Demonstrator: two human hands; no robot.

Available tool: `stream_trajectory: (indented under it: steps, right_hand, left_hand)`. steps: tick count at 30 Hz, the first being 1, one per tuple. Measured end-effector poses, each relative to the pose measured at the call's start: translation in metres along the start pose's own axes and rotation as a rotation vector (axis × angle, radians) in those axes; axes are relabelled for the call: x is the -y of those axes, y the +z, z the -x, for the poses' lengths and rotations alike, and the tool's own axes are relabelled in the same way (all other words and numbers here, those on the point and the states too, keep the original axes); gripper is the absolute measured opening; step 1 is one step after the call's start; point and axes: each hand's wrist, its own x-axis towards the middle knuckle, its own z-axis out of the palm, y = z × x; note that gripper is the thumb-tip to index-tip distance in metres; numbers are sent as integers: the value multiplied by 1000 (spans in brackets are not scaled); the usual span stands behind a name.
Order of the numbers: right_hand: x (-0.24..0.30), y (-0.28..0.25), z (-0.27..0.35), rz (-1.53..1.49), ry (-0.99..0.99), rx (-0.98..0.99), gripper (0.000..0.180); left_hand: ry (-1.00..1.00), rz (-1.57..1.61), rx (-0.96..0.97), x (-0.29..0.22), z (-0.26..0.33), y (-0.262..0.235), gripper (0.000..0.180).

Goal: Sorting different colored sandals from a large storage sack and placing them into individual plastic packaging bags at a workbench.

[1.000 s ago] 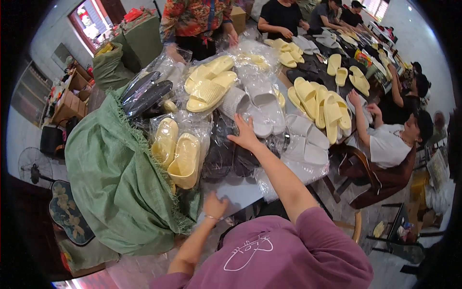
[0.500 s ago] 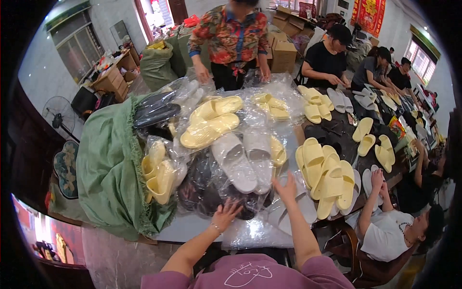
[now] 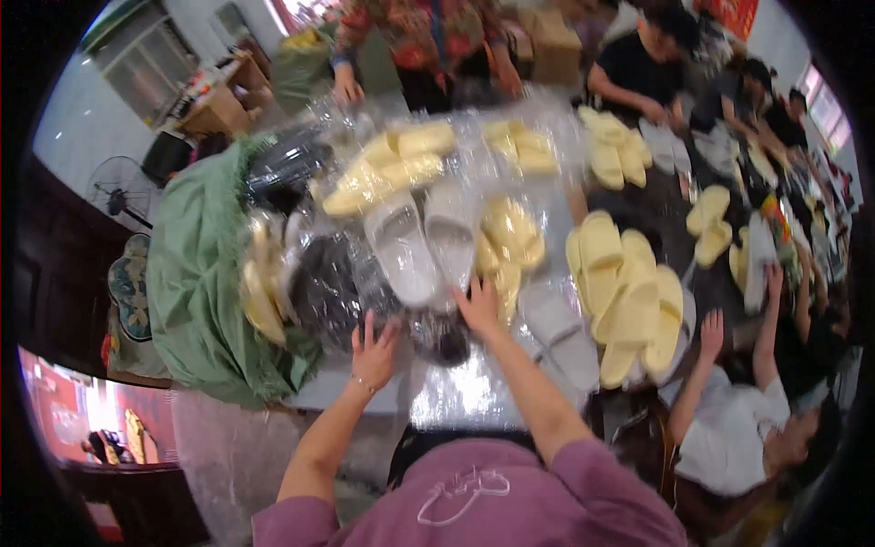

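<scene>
While my left hand (image 3: 372, 351) and right hand (image 3: 480, 305) spread open-fingered over bagged grey slippers (image 3: 421, 239), a green sack (image 3: 196, 283) lies left of them on the crowded table (image 3: 456, 397).

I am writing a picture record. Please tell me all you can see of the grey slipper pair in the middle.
The grey slipper pair is two open-toe slides side by side, soles hidden, wrapped in clear shiny plastic. They look like soft foam. They lie atop other bagged slippers, toes toward the person. The right hand rests just below them; the picture is blurred.
</scene>
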Motion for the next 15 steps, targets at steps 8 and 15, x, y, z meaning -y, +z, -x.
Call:
stream_trajectory:
  steps: [8, 15]
  right_hand:
    - [-34, -62, 10, -525, -124, -19, 59]
    - [-135, -125, 115, -21, -45, -398, 46]
  left_hand:
    - [374, 238, -66, -89, -19, 48, 56]
    - [321, 396, -11, -63, -26, 77, 51]
